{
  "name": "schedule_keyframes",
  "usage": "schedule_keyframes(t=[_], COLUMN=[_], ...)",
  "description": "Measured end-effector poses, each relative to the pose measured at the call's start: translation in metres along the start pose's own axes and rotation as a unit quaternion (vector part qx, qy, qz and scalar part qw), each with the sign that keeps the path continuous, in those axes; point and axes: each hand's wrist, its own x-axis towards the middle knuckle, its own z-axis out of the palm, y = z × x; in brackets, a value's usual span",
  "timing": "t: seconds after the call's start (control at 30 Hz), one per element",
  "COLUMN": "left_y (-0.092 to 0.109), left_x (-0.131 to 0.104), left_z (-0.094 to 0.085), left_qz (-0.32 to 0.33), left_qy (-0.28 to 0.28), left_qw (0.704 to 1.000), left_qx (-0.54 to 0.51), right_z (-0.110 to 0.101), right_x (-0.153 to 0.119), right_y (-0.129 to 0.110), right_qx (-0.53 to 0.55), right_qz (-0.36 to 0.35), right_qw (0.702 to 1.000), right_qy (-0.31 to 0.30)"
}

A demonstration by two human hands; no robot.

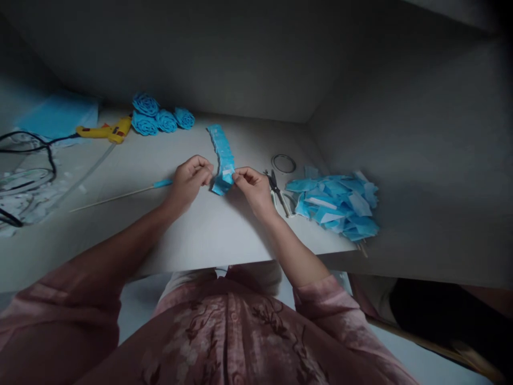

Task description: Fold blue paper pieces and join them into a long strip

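Observation:
A gathered strip of light blue crepe-like material [223, 147] lies lengthwise on the white table, its near end folded over with a small whitish patch showing. My right hand [255, 190] pinches the right edge of that near end between thumb and fingertips. Just left of the strip, my left hand [189, 182] is closed, thumb against fingers; anything between them is too small to make out. A thin wooden stick [116, 199] with a blue-wrapped tip [162, 183] reaches from the left toward my left hand, which hides its end.
Blue rolled flowers [166, 121] sit at the back beside a yellow glue gun [108, 130] with a black cable [50, 147]. Right of my hands are scissors [280, 195], a wire ring [284, 163] and a heap of blue pieces [336, 203]. Grey walls [200, 59] enclose the table.

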Motion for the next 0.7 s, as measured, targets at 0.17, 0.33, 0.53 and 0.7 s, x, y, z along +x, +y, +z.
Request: schedule_keyframes(t=[0.17, 0.33, 0.53, 0.7], left_y=[-0.003, -0.006, -0.009, -0.010], left_x=[0.001, 0.000, 0.001, 0.000], left_z=[0.001, 0.001, 0.001, 0.002], left_qz=[-0.047, -0.031, -0.022, -0.019], left_qy=[-0.067, -0.082, -0.077, -0.086], left_qw=[0.997, 0.996, 0.997, 0.996], left_qx=[-0.009, -0.003, 0.011, 0.027], right_z=[0.000, -0.002, -0.004, -0.007], right_x=[0.000, 0.001, 0.003, 0.006], right_y=[-0.002, -0.001, 0.005, 0.017], right_qx=[0.042, 0.046, 0.042, 0.018], right_qz=[0.026, 0.029, 0.008, -0.017], right_qw=[0.999, 0.998, 0.998, 0.998], right_qy=[-0.005, -0.035, -0.039, -0.061])
